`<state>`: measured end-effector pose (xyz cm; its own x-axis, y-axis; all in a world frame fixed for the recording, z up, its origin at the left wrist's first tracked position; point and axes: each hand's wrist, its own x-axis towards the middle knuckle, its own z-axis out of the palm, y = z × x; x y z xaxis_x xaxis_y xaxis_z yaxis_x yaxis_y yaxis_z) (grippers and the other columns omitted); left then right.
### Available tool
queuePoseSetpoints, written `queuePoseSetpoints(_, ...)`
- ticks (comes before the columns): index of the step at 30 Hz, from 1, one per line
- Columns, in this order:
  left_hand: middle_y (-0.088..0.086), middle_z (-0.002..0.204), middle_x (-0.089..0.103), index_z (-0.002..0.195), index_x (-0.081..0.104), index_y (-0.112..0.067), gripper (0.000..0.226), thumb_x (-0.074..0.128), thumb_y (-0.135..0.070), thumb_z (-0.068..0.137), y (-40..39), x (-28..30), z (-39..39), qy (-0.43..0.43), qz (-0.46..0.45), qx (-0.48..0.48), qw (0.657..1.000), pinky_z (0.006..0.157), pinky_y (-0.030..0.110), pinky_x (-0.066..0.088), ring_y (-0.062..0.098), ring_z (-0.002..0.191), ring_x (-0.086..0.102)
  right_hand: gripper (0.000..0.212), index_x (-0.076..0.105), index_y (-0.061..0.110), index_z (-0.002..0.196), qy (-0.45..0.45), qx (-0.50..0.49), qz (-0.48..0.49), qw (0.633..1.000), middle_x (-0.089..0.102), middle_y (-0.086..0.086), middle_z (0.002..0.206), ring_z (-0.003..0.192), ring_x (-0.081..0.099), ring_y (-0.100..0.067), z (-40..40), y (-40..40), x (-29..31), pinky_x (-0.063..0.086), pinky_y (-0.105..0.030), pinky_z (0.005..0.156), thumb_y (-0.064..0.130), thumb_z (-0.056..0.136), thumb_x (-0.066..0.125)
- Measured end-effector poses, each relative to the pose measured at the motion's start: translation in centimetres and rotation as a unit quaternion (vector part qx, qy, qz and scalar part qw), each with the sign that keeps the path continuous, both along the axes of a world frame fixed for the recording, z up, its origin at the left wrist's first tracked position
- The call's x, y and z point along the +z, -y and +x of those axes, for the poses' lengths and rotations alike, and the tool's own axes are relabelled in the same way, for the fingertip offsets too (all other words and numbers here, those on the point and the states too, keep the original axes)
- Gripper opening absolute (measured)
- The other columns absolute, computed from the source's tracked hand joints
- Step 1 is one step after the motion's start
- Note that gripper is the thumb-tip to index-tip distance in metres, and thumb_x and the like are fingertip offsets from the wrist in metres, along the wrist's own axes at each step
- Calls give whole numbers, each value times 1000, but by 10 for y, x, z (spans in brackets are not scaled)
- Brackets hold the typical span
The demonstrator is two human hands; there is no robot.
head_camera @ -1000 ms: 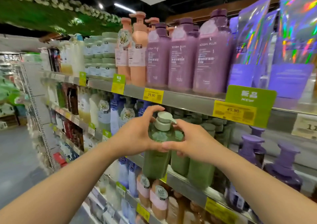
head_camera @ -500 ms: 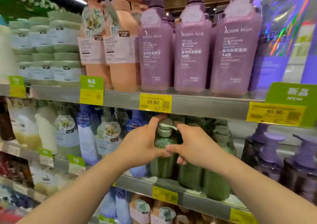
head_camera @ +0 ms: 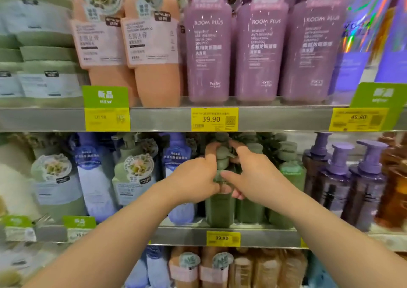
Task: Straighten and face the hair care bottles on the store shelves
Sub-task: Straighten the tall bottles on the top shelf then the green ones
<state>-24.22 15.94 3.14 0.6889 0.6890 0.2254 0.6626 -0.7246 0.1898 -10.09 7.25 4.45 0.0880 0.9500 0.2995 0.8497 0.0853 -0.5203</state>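
Green pump bottle (head_camera: 220, 210) | between left hand (head_camera: 193, 182), right hand (head_camera: 253, 177) | gripped

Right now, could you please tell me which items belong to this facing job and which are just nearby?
In the job: green pump bottle, gripped by left hand and right hand; green bottles beside it.

Just nearby: price tag; holographic pouches; stacked green tubs.

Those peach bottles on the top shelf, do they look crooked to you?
Yes. The two peach bottles lean left, while the purple bottles beside them stand upright and face forward. Lower down, both hands hold a green pump bottle.
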Motion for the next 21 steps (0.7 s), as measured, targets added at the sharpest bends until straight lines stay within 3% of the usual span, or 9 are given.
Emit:
queuePoseSetpoints(5, 21, 107, 64, 151, -5, -11, 100, 67, -32, 85, 0, -4, 3, 11, 19, 19, 1000, 64, 33, 39, 37, 95, 63, 70, 25, 22, 155, 10, -29, 5, 1000, 70, -4, 112, 56, 69, 0, -10, 2, -7, 60, -23, 62, 34, 97, 63)
queuePoseSetpoints(9, 14, 112, 62, 153, -5, -23, 97, 65, -40, 88, 13, -11, -12, 44, 21, -7, 999, 67, 37, 48, 31, 96, 61, 67, 28, 22, 153, -8, -49, 1, 999, 68, -8, 123, 56, 68, 2, -16, 5, -6, 60, -21, 62, 33, 97, 63)
queuePoseSetpoints(12, 0, 111, 66, 146, 18, -31, 73, 63, -45, 89, 23, -12, -47, 110, 51, -7, 993, 78, 42, 54, 23, 100, 63, 71, 25, 25, 153, -1, -78, -10, 997, 69, 1, 104, 63, 71, -7, -24, 11, -5, 60, -29, 66, 40, 96, 63)
queuePoseSetpoints(14, -9, 89, 68, 124, 47, -30, 41, 64, -42, 89, 25, -12, -77, 183, 100, 17, 978, 74, 41, 52, 20, 88, 65, 74, 23, 24, 156, 70, -139, 25, 988, 69, -1, 87, 83, 71, -24, -33, 17, -6, 54, -37, 69, 45, 95, 61)
queuePoseSetpoints(16, -9, 73, 60, 97, 57, -27, 20, 67, -40, 85, 21, -10, -107, 234, 157, 79, 956, 66, 40, 51, 21, 75, 61, 69, 28, 24, 155, 114, -193, 79, 971, 72, -6, 104, 101, 67, -32, -46, 23, -6, 47, -39, 72, 44, 97, 58)
queuePoseSetpoints(18, -6, 79, 56, 93, 59, -22, 26, 68, -45, 83, 14, -10, -134, 250, 174, 153, 940, 65, 39, 50, 24, 76, 59, 57, 42, 24, 149, 106, -191, 138, 966, 68, -2, 125, 111, 65, -29, -61, 28, -6, 50, -39, 80, 40, 97, 59)
queuePoseSetpoints(21, 4, 105, 54, 116, 55, -15, 58, 66, -59, 79, 5, -11, -161, 209, 159, 239, 935, 70, 43, 53, 28, 92, 59, 46, 58, 20, 137, 62, -105, 166, 978, 65, -1, 134, 109, 66, -25, -82, 20, -11, 47, -34, 94, 34, 94, 65)
